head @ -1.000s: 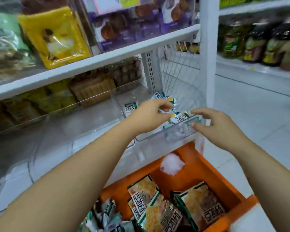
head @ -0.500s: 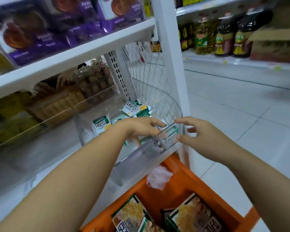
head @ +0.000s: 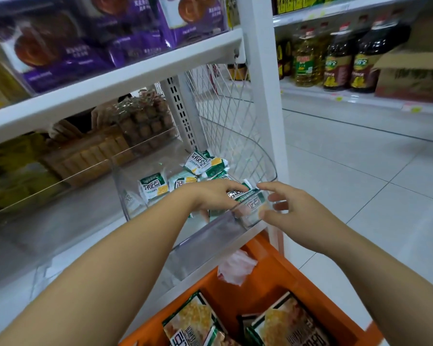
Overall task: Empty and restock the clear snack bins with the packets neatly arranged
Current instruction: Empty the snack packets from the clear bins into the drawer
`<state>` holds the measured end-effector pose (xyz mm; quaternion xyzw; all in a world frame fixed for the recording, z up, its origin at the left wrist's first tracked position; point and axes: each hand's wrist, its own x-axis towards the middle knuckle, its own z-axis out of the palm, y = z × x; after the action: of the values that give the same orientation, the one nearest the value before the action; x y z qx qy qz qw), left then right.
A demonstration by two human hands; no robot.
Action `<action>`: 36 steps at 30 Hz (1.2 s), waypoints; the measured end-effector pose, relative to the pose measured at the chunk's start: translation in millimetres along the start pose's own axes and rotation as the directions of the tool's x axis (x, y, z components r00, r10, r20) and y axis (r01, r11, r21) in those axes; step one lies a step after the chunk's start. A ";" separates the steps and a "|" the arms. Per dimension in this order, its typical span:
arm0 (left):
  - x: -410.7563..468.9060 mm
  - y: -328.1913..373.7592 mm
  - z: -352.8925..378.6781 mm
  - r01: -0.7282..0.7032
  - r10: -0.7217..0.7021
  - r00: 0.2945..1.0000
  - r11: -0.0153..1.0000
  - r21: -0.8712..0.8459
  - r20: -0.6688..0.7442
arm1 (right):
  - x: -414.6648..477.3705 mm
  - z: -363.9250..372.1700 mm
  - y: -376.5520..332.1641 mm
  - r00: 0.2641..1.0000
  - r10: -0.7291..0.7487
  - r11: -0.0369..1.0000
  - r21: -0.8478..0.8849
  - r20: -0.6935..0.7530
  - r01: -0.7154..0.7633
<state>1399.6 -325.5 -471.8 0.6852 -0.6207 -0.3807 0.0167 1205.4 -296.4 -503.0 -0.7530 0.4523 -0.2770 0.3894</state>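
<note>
Reaching into the clear bin (head: 205, 229), left hand (head: 210, 196) seemingly pinches a crosswise-lying packet (head: 239, 196); right hand (head: 294, 208) spread, empty.

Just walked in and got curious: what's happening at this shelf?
A person is working in a clear bin in white shop shelving. The left hand reaches inside, fingers over a green-and-white packet at the front corner; a firm grip isn't clear. The right hand hovers open just outside that corner. A few more packets lie loose in the bin, and an orange basket below holds bigger ones.
</note>
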 end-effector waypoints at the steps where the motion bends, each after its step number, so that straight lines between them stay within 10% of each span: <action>1: 1.8 1.1 1.8 -0.013 0.013 1.000 1.000 0.019 -0.003 | 0.2 0.8 -0.2 1.000 0.000 1.000 0.003 0.003 0.000; 20: -6.9 -3.6 5.1 -0.062 0.061 0.982 0.998 0.000 -0.177 | 4.6 8.6 -12.9 0.999 0.029 0.999 -0.026 -0.042 -0.030; 28: -47.3 -19.7 -15.5 -0.040 0.127 0.893 0.978 0.205 -0.433 | 3.5 15.8 -33.0 0.969 -0.049 0.999 -0.023 -0.241 0.045; 36: -147.4 -21.8 -23.1 -0.084 0.198 0.645 0.978 0.189 -0.738 | -13.1 38.6 -72.4 0.959 -0.214 0.975 0.017 -0.184 0.221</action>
<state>1439.3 -203.7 -392.3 0.7299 -0.6341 -0.0165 0.2548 1263.2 -250.9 -464.2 -0.7625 0.3951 -0.3939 0.3276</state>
